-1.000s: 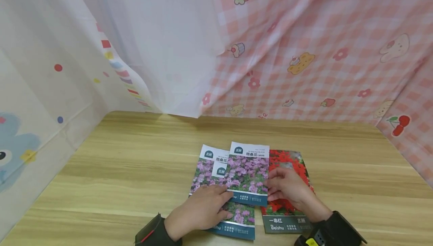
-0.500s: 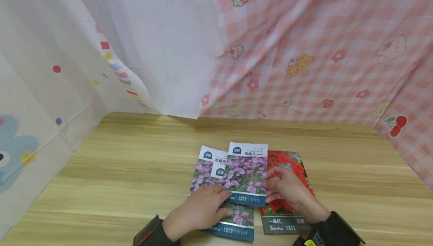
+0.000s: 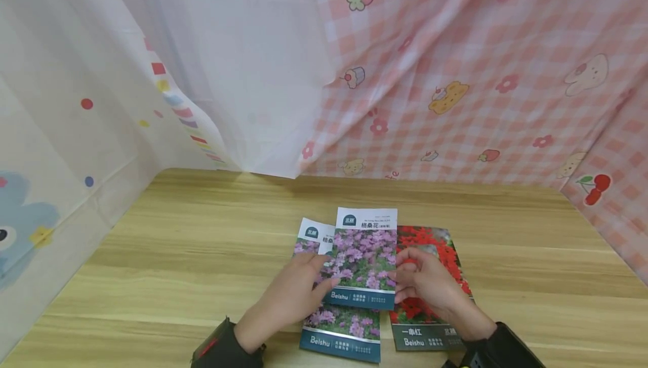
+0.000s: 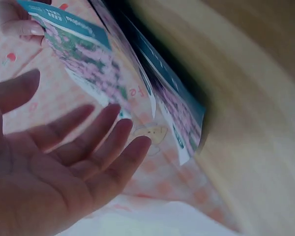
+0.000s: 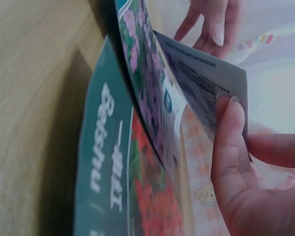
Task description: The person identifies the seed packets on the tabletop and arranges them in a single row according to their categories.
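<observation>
Pinched by its right edge in my right hand point(image 3: 427, 286) is a flower seed packet point(image 3: 361, 258) with a purple-flower picture, raised over the others. The right wrist view shows the thumb and fingers on its printed back point(image 5: 196, 73). My left hand point(image 3: 291, 289) is beside its left edge; in the left wrist view its fingers point(image 4: 108, 162) are spread and relaxed, gripping nothing. Beneath lie more purple-flower packets, one in front point(image 3: 341, 337) and one behind point(image 3: 310, 232), partly hidden by the hand and the raised packet. A red-flower packet point(image 3: 430, 334) lies under my right hand.
The packets lie on a wood-grain table point(image 3: 202, 233) near its front side. A white curtain point(image 3: 243, 75) and a pink checked cloth point(image 3: 455, 148) hang along the back, with a printed white cloth point(image 3: 61, 131) at the left.
My left hand has lifted off the packets and drawn slightly left and back, uncovering the front packet's lettering. The packet in my right hand has shifted a little left and up.
</observation>
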The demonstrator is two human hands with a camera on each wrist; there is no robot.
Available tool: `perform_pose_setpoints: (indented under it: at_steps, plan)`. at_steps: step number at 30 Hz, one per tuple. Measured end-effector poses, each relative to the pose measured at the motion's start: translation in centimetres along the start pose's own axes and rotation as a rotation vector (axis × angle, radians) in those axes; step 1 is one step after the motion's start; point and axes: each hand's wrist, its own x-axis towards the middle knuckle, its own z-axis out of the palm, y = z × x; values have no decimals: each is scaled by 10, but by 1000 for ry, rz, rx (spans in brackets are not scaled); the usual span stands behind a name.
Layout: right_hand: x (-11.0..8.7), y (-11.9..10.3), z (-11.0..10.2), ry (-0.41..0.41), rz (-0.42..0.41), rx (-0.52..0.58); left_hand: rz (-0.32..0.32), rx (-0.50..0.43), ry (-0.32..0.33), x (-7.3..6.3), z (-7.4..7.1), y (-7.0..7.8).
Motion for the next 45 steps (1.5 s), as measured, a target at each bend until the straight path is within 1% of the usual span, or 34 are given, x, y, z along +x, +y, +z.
perform_pose_setpoints:
  at_steps: [4,6,9,15,20,25,32,38,42,45]
  plan:
    - [-3,-3,3,-28,-27,21,-74,-172,25,3,-3,-6]
    - [-5,-5,5,-46,-41,36,-100,-231,36,4,-4,-10]
    - [-6,-7,9,-81,-65,62,-136,-297,39,4,-6,-14]
    - [-7,-11,16,-131,-116,103,-201,-405,5,4,-9,-18]
    - [-7,-13,19,-143,-125,105,-199,-457,-8,5,-13,-19]
    - [-7,-14,20,-157,-112,107,-205,-479,4,3,-17,-18]
    - [-8,-15,22,-173,-101,115,-212,-548,30,0,-22,-19]
    - [-8,-16,26,-170,-101,120,-213,-598,32,-1,-29,-22]
    - [-7,-17,28,-170,-109,83,-218,-633,44,-1,-35,-26]
    - [-7,-17,29,-168,-108,38,-229,-635,62,-1,-41,-32]
